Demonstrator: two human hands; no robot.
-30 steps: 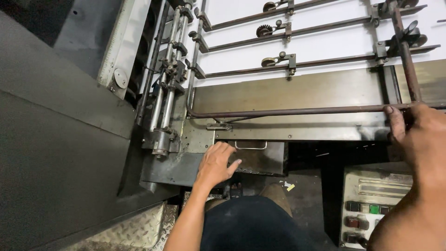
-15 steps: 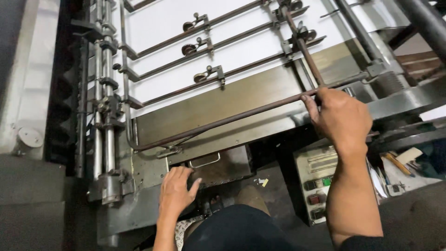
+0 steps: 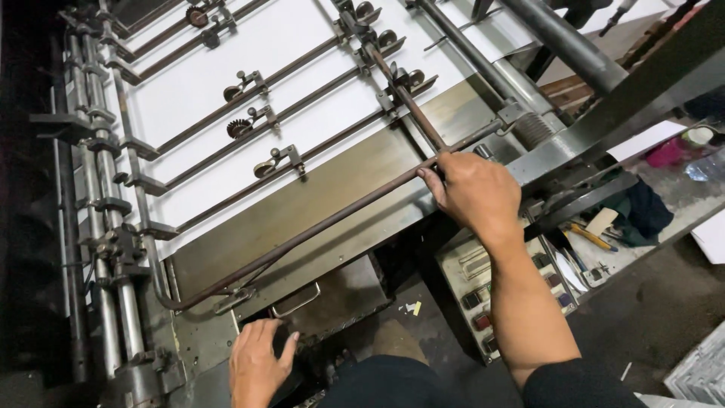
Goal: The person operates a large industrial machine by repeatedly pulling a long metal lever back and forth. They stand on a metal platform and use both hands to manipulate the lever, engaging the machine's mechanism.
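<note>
The right hand [image 3: 476, 189] is curled around a long rusty rod [image 3: 332, 221] that runs slantwise across the near edge of a big printing machine, the fingers wrapped over the rod where a second thin bar [image 3: 404, 98] comes down from the far side to meet it. The rod stretches from that grip down and to the left, ending in a bend near a small bracket [image 3: 232, 301] at the machine's near left corner. The left hand [image 3: 257, 361] lies lower and nearer, fingers spread and flat, palm down on the dull metal front of the machine, just left of a small drawer-like plate with a wire handle [image 3: 296, 301]; whether it presses or merely rests cannot be told. Beyond the rod lies a bare metal board [image 3: 302, 204], and past that a wide white sheet of paper [image 3: 226, 68] crossed by several thin rails carrying little wheels [image 3: 240, 127]. Along the left side stand shiny upright shafts [image 3: 113, 302] with clamps. To the right of the right forearm sits a grey control box [image 3: 483, 295] with coloured buttons, and farther right a ledge holds a yellow-handled tool [image 3: 590, 236] and a dark cloth [image 3: 646, 211]
</note>
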